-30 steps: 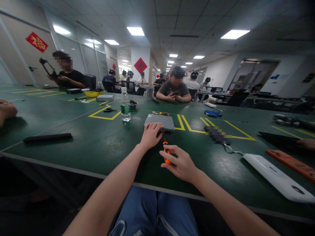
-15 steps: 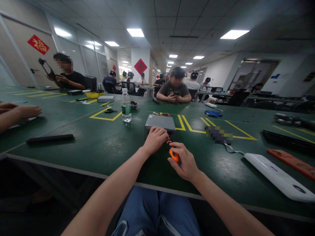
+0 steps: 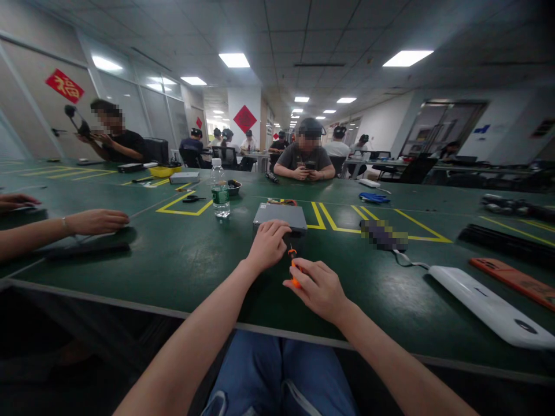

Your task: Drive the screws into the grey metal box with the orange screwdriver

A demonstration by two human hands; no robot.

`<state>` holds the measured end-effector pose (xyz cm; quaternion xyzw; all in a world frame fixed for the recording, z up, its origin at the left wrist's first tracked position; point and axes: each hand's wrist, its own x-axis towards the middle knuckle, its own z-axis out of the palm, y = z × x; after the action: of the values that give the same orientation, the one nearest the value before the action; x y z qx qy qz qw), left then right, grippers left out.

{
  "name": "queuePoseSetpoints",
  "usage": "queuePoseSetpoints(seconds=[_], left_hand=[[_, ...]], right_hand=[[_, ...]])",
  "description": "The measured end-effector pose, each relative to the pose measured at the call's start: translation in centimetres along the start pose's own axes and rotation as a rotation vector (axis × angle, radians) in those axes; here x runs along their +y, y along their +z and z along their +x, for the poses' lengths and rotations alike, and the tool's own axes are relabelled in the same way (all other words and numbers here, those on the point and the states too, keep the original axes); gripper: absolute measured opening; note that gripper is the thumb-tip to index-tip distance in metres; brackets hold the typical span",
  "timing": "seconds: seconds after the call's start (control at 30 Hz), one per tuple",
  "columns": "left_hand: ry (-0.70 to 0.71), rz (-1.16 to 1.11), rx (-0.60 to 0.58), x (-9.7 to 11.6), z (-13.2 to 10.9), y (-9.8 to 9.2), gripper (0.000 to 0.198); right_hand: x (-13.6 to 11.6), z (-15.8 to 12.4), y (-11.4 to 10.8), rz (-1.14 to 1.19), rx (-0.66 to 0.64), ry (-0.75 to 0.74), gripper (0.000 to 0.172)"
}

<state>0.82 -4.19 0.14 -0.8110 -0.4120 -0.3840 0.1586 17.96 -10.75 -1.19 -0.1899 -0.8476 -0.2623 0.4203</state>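
A grey metal box (image 3: 281, 215) with coloured wires at its back edge stands on the green table in front of me. My left hand (image 3: 269, 242) rests against its near side, fingers bent over the front edge. In my right hand (image 3: 319, 284) is an orange and black screwdriver (image 3: 295, 273), gripped between thumb and fingers, its thin shaft pointing at the box's front face. The screwdriver's tip is close to my left fingertips; whether it touches the box I cannot tell.
A water bottle (image 3: 220, 190) stands behind left. Another person's hand (image 3: 102, 221) reaches over a black bar (image 3: 93, 250) at the left. A white power bank (image 3: 485, 303), an orange phone (image 3: 514, 281) and blue gloves (image 3: 373, 197) lie at the right.
My right hand has turned, and the screwdriver now stands straighter, toward the box. From the left, the other person's hand has reached further in over the black bar.
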Motion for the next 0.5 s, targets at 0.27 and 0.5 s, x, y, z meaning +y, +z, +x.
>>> queuePoseSetpoints(seconds=[0.27, 0.5], left_hand=[[-0.114, 0.071, -0.005, -0.8, 0.1, 1.0, 0.045], [-0.160, 0.087, -0.021, -0.5, 0.1, 1.1, 0.037]], right_hand=[[-0.2, 0.1, 0.2, 0.011, -0.134, 0.045, 0.018], [-0.3, 0.2, 0.5, -0.036, -0.109, 0.010, 0.020]])
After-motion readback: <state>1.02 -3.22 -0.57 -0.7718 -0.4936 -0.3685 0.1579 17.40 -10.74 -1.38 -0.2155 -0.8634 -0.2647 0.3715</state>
